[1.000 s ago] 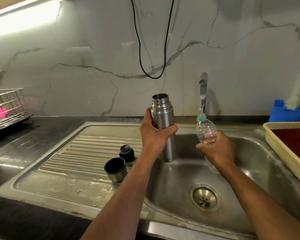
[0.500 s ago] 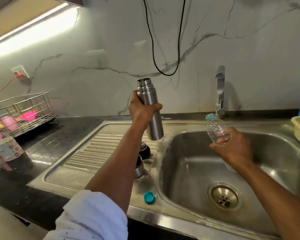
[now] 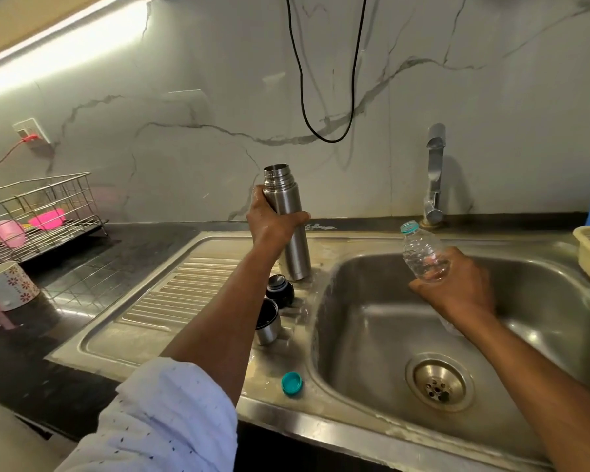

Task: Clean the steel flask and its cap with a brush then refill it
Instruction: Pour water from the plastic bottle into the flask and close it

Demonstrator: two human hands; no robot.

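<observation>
The tall cylindrical flask of brushed steel [image 3: 288, 226] has a satin sheen, its threaded neck brighter. The small steel cup cap [image 3: 267, 322] looks the same outside, dark within; the round black stopper [image 3: 280, 290] is glossy. The clear ribbed plastic bottle [image 3: 423, 255] is thin and shiny, and the teal plastic screw cap [image 3: 291, 383] is smooth. The stainless steel sink [image 3: 372, 335] is dull, wet and streaked. The dark stone table [image 3: 82, 277] gleams.
</observation>
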